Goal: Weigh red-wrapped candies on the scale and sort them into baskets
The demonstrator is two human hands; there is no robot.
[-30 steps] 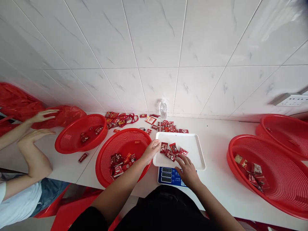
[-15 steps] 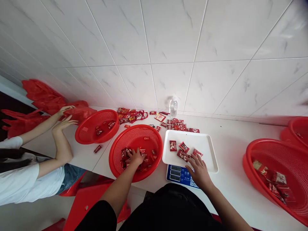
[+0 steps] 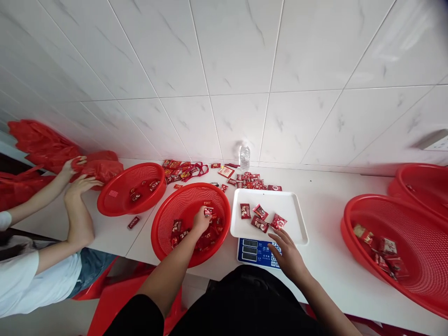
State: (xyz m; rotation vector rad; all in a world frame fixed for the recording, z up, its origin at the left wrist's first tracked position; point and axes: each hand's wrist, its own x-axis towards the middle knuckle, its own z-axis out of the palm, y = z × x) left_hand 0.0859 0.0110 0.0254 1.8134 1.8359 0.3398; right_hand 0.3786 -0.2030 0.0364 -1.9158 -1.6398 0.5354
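Observation:
Inside the red plastic basket (image 3: 224, 196) in front of me, my left hand (image 3: 200, 221) is closed on a small red-and-white snack packet (image 3: 208, 211). Several red packets (image 3: 206, 240) lie loose beneath it. My right hand (image 3: 290, 255) is open, fingers apart, over the front edge of the white tray (image 3: 296, 219). Its fingertips are close to a red packet (image 3: 279, 221); I cannot tell whether they touch. Several red wrapped packets rest on the tray, among them a dark red one (image 3: 260, 224). Under the tray sits a blue digital scale (image 3: 259, 252), partly covered by it.
A water bottle (image 3: 245, 157) stands by the tiled wall, near piled red packets (image 3: 250, 181). To the right are red baskets (image 3: 353, 205) with packets. A second basket (image 3: 105, 200) stands left, where a co-worker's hands (image 3: 82, 184) handle red plastic bags (image 3: 101, 168).
My left hand has closed around a packet and lifted slightly within the basket. My right hand has drawn back a little from the tray's packets. The view has turned slightly right.

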